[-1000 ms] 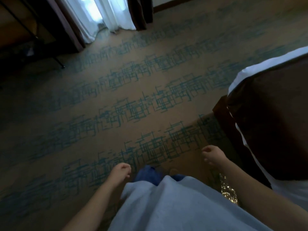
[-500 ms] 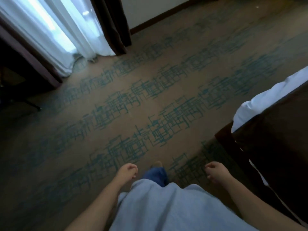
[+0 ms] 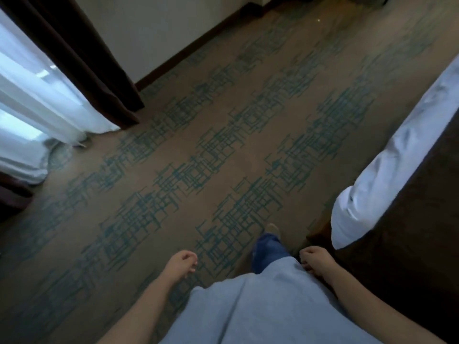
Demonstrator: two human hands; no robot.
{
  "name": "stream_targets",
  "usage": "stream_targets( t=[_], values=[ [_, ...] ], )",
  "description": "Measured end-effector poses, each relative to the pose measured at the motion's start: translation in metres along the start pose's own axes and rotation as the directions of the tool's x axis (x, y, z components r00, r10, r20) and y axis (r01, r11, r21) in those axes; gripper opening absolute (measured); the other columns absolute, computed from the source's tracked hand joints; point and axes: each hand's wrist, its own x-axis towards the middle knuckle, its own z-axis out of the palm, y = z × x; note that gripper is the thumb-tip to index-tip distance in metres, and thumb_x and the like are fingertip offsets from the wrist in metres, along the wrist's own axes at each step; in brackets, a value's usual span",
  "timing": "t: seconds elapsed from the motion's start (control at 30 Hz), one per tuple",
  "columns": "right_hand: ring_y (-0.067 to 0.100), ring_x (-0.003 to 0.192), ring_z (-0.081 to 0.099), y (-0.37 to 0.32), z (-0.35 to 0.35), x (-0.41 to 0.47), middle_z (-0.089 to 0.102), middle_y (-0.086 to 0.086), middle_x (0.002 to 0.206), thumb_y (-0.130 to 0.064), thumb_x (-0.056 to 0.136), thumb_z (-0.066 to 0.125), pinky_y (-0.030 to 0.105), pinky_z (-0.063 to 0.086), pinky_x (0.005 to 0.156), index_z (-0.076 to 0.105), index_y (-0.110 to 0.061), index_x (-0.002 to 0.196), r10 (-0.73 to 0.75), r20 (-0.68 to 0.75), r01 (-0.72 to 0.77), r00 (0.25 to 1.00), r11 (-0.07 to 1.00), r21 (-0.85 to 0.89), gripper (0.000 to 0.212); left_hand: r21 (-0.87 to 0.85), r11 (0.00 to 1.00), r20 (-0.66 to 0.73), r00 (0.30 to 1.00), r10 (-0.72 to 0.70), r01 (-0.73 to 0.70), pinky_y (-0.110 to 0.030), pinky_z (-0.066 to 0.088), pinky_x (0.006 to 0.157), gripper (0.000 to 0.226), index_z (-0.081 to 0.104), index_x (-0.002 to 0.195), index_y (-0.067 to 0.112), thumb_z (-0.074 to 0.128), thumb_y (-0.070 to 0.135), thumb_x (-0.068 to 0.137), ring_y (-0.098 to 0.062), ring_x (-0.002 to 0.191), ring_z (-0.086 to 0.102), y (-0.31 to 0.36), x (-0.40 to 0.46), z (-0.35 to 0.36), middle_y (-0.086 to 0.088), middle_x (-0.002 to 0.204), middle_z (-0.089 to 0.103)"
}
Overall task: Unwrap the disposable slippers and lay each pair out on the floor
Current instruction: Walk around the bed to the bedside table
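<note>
No slippers or wrappers show in the head view. My left hand (image 3: 182, 264) hangs low at the bottom centre-left, fingers curled loosely, nothing in it. My right hand (image 3: 314, 261) hangs at the bottom centre-right beside my light blue shirt (image 3: 260, 306), fingers curled shut and empty. Below them lies the brown carpet with a teal line pattern (image 3: 198, 157). One leg in blue jeans (image 3: 268, 248) with a light shoe steps forward between the hands.
A bed with a dark brown cover (image 3: 409, 232) and white sheet (image 3: 372, 175) fills the right side, close to my right hand. White sheer curtains (image 3: 37, 100) and a dark drape (image 3: 82, 58) hang at the left. A wall with dark skirting (image 3: 193, 43) runs along the back.
The view has swung to the right and forward as I walk: the curtains slid left, the wall came into sight, the bed stays on the right. Both hands stay empty at my sides.
</note>
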Motion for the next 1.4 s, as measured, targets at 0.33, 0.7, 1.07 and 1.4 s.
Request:
stream_targets(
  t=[0.33, 0.7, 1.07, 1.4],
  values=[
    [0.025, 0.074, 0.06, -0.196, -0.164, 0.118, 0.061, 0.01, 0.078, -0.017, 0.093, 0.044, 0.037, 0.051, 0.069, 0.059, -0.012, 0.097, -0.135, -0.089, 0.129, 0.987, 0.989, -0.071, 0.015, -0.102, 0.993, -0.017, 0.998, 0.062, -0.063, -0.011, 0.035, 0.032, 0.021, 0.054, 0.079, 0.013, 0.042, 0.008, 0.095, -0.017, 0.054, 0.052, 0.222, 0.089, 0.02, -0.007, 0.074, 0.057],
    [0.019, 0.062, 0.053, -0.296, -0.226, 0.216, 0.058, 0.007, 0.07, -0.019, 0.095, 0.045, 0.026, 0.043, 0.053, 0.062, -0.008, 0.1, 0.049, -0.101, -0.042, 0.994, 0.997, 0.063, 0.021, 0.12, 0.977, 0.137, 0.978, 0.159, -0.176, -0.019, 0.043, 0.046, 0.01, 0.056, 0.097, 0.006, 0.049, 0.004, 0.09, -0.015, 0.06, 0.052, 0.454, 0.231, 0.01, -0.007, 0.076, 0.06],
    [0.03, 0.071, 0.063, -0.41, -0.298, 0.292, 0.061, 0.011, 0.073, -0.009, 0.086, 0.047, 0.028, 0.04, 0.052, 0.061, -0.013, 0.076, 0.209, -0.25, -0.098, 0.945, 0.914, 0.393, 0.017, 0.328, 0.864, 0.245, 0.918, 0.313, -0.383, -0.022, 0.041, 0.055, 0.013, 0.058, 0.101, 0.012, 0.049, 0.013, 0.092, -0.013, 0.07, 0.061, 0.75, 0.335, 0.014, -0.009, 0.101, 0.065],
    [0.022, 0.054, 0.046, -0.444, -0.503, 0.412, 0.053, 0.016, 0.075, -0.01, 0.092, 0.041, 0.02, 0.031, 0.04, 0.057, -0.008, 0.086, 0.263, -0.203, -0.13, 0.943, 0.856, 0.501, 0.017, 0.378, 0.878, 0.313, 0.933, 0.176, -0.292, -0.022, 0.036, 0.059, 0.013, 0.056, 0.101, 0.012, 0.045, 0.014, 0.094, -0.013, 0.068, 0.056, 0.909, 0.371, 0.153, -0.008, 0.095, 0.06]
  ],
)
